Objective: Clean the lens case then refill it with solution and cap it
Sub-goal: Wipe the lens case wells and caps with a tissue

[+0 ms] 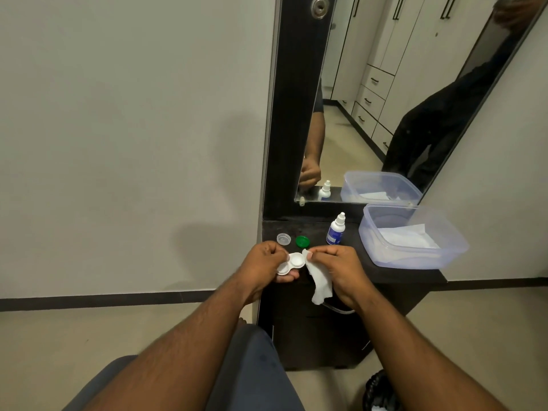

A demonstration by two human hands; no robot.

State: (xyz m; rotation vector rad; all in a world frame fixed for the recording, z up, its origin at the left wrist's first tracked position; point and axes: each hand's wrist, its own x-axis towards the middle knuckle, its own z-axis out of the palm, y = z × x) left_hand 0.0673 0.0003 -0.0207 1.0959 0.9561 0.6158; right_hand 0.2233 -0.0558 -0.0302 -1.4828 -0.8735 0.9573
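Lens case (292, 263) gripped by left hand (264, 266); right hand (341, 269) pinches tissue (318, 281).

- Dim, even indoor light; colours look muted.
- Soft arm shadows fall on the wall (133, 114) at left.
- Wide-angle bending tilts the mirror (400, 93) and edges.
- Slightly soft throughout.

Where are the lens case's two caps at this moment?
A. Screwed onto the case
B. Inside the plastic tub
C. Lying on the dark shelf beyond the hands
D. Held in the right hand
C: the clear cap and green cap lie on the shelf, while the case is open.
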